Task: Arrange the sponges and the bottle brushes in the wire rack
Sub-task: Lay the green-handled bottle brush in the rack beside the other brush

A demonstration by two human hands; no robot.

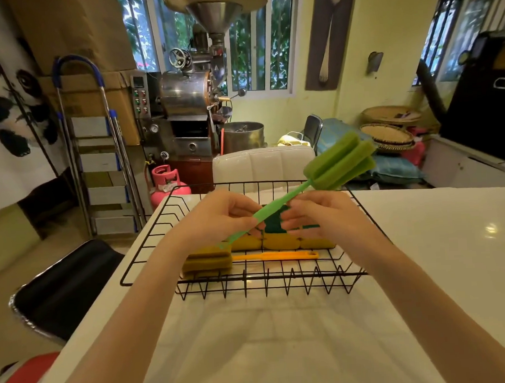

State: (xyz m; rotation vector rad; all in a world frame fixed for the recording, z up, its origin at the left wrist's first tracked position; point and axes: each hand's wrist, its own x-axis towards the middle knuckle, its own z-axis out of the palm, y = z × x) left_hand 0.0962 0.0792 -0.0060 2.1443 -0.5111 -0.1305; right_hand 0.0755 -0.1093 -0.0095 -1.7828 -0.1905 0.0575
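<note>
A black wire rack [149, 255] stands on the white table. Above it I hold a green bottle brush [339, 163], foam head up and to the right. My left hand [217, 216] pinches its green handle near the lower end. My right hand [322, 214] is at the handle's middle, fingers curled beside it; whether it grips is unclear. In the rack lie yellow sponges with green scouring sides [280, 239] in a row, partly hidden by my hands. In front of them lies a yellow bottle brush [275, 256], foam head to the left.
The white table [439, 254] extends to the right and towards me. A white chair back [261, 164] stands behind the rack. A black stool [66, 292] sits to the left, with a pink gas cylinder [166, 181] and a step ladder [97, 158] beyond it.
</note>
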